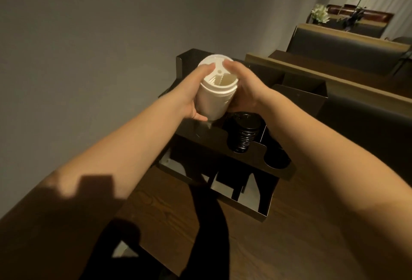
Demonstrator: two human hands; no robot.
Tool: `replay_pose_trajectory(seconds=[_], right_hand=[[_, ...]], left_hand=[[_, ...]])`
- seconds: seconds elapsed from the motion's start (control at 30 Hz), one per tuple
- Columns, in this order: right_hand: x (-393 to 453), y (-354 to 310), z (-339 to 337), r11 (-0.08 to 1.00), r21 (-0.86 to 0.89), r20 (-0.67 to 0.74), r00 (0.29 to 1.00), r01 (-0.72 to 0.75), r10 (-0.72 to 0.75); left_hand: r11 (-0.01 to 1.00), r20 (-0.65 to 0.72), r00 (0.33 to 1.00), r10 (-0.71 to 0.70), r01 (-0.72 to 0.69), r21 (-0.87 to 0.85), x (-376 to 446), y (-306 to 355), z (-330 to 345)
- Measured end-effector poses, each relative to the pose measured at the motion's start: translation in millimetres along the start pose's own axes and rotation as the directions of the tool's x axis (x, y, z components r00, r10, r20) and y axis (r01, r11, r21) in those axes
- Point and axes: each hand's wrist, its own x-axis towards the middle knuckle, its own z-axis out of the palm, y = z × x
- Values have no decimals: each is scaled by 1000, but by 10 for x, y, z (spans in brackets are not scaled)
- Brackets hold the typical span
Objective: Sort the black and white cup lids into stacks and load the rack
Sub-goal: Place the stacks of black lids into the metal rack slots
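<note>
One white lid stack (215, 92), ribbed plastic, tilted, held above black rack (243, 159) between two hands. Left hand (194, 94) wraps stack's side, fingers curled; right hand (242, 89) grips opposite side, fingertips on top lid. One black lid stack (244, 133) stands in rack slot just below hands. Lid counts unreadable. Dark wooden table (301, 224) underneath.
</note>
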Motion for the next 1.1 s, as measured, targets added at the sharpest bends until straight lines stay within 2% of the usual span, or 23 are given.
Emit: replay_pose_trajectory(seconds=[0.2,0.3,0.47,0.6,0.73,0.77,0.83,0.93,1.03,1.1], right_hand=[[47,63,-23,992,-117,-34,998,45,-49],[89,82,-41,991,-128,-28,998,43,-47],[151,94,23,968,-241,-83,992,76,-98],[239,46,20,970,-229,-125,986,76,-107],[329,103,-25,958,-285,-150,987,22,-67],[353,143,-41,942,-334,-169,983,16,-76],[371,230,-38,882,-471,-242,959,17,-148],[412,371,5,803,-596,-298,922,24,-248],[440,513,17,708,-705,-292,888,51,-354],[426,586,-18,677,-732,-275,875,79,-399]], left_hand=[[992,-26,1000,4,-7,-128,192,-119,82],[990,-35,999,-14,9,-139,282,-145,82],[983,-31,998,-54,48,-179,358,-206,45],[979,-22,998,-65,59,-197,395,-188,38],[977,13,996,-91,92,-195,430,-251,25],[985,-10,995,-97,95,-143,461,-278,31],[992,-137,989,-48,64,110,547,-340,66],[876,-272,946,180,-28,482,659,-429,97],[678,-223,858,462,-181,712,708,-545,1],[556,-115,816,567,-276,784,773,-606,-108]])
